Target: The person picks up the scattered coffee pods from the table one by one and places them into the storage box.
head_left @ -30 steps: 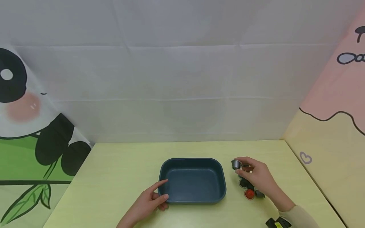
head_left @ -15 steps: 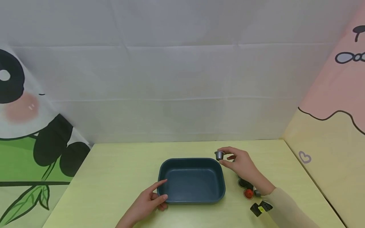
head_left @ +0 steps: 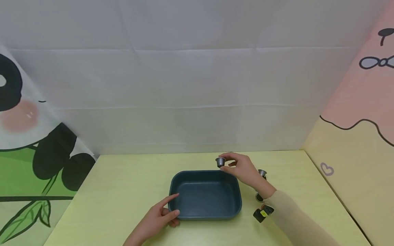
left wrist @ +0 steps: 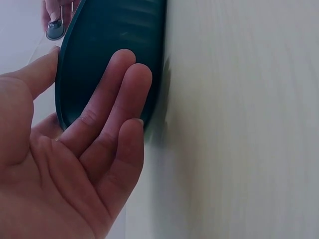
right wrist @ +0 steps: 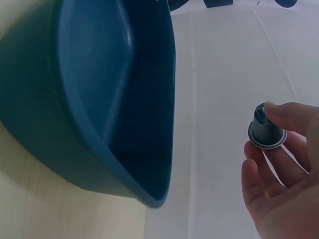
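We pinch a grey capsule (head_left: 220, 162) in our right hand (head_left: 241, 169), held above the far rim of the blue tray (head_left: 205, 215). Left hand (head_left: 157, 218), fingers straight, steadies the tray's near corner on the surface (head_left: 123, 184). Spare capsules (head_left: 262, 173) sit right.

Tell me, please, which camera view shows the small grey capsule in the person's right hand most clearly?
The right wrist view: the grey capsule is large there, pinched by the right hand beside the blue tray. The head view shows it tiny above the tray's far rim; the left wrist view catches only a blurred glimpse.
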{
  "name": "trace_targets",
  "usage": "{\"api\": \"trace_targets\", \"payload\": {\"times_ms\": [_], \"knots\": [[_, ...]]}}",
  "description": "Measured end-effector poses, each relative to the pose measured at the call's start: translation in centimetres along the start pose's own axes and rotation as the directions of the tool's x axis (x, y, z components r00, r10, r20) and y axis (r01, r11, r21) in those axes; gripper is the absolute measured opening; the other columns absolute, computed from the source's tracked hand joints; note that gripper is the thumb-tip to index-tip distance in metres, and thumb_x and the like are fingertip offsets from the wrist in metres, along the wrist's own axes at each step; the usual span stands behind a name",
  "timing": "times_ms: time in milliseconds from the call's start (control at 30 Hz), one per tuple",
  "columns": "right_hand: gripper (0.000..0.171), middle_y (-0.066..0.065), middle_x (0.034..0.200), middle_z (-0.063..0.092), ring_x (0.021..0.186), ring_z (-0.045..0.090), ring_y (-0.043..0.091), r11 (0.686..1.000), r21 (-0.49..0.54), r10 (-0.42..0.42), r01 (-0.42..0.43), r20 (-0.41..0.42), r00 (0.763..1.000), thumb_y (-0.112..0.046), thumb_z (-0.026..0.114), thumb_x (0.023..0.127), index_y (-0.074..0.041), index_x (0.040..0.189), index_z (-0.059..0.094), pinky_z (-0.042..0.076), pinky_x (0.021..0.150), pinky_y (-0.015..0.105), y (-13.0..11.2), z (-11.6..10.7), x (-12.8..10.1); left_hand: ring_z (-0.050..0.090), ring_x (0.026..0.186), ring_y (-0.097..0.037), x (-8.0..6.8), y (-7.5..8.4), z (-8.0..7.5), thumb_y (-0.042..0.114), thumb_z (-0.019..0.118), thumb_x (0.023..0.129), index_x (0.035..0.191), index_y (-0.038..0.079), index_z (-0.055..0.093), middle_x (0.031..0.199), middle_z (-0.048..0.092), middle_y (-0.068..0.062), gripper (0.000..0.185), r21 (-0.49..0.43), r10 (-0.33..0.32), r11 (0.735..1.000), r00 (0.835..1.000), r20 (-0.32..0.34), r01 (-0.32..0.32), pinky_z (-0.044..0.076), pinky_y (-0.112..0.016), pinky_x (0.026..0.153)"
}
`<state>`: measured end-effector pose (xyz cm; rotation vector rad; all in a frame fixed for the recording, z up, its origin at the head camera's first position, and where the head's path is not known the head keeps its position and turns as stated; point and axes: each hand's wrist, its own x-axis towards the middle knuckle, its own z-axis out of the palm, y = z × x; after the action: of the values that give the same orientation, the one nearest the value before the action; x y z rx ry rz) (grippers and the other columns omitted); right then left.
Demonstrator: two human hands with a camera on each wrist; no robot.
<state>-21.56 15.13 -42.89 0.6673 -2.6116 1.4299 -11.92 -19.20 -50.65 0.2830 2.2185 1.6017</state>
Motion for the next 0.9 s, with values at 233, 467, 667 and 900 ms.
{"api": "trace_targets", "payload": {"times_ms": [233,467,667,900], "knots": [[0.039,0.009,0.118,0.068,0.106,0.065,0.033,0.998,0.052,0.044,-0.045,0.020,0.999,-0.009,0.077,0.088,-0.007,0.126,0.067,0.053,0.086,0.035,0.0,1.4,1.4,0.073,0.077,-0.029,0.1,-0.1,0.0,0.027,0.065,0.099,0.154,0.009,0.036,0.078,0.073,-0.011,0.065,0.013,0.022,1.000,1.000,0.008,-0.022,0.053,-0.027,0.076],[0.040,0.011,0.120,0.067,0.102,0.067,0.032,0.992,0.114,0.045,-0.050,0.044,0.998,-0.010,0.076,0.089,-0.008,0.128,0.067,0.056,0.080,0.033,0.4,2.8,2.4,0.073,0.077,-0.029,0.0,-0.2,0.0,0.026,0.065,0.098,0.154,0.008,0.036,0.078,0.073,-0.012,0.066,-0.001,0.022,1.000,1.000,0.015,-0.022,0.053,-0.026,0.076],[0.038,0.012,0.123,0.066,0.102,0.067,0.031,0.981,0.194,-0.011,-0.003,0.070,0.998,-0.011,0.075,0.091,-0.008,0.128,0.066,0.055,0.083,0.033,0.5,4.1,3.5,0.072,0.076,-0.030,0.1,-0.2,-0.1,0.025,0.065,0.099,0.154,0.008,0.035,0.078,0.073,-0.013,0.065,-0.001,0.018,1.000,1.000,0.015,-0.018,0.053,-0.027,0.075],[0.036,0.009,0.118,0.069,0.107,0.064,0.028,0.965,0.252,-0.090,0.080,0.029,0.996,-0.008,0.077,0.088,-0.006,0.124,0.069,0.052,0.090,0.042,0.9,5.8,4.8,0.072,0.077,-0.031,0.2,-0.3,-0.1,0.024,0.064,0.099,0.154,0.006,0.035,0.079,0.073,-0.014,0.064,-0.004,0.029,1.000,0.999,0.029,-0.029,0.053,-0.027,0.075]]}}
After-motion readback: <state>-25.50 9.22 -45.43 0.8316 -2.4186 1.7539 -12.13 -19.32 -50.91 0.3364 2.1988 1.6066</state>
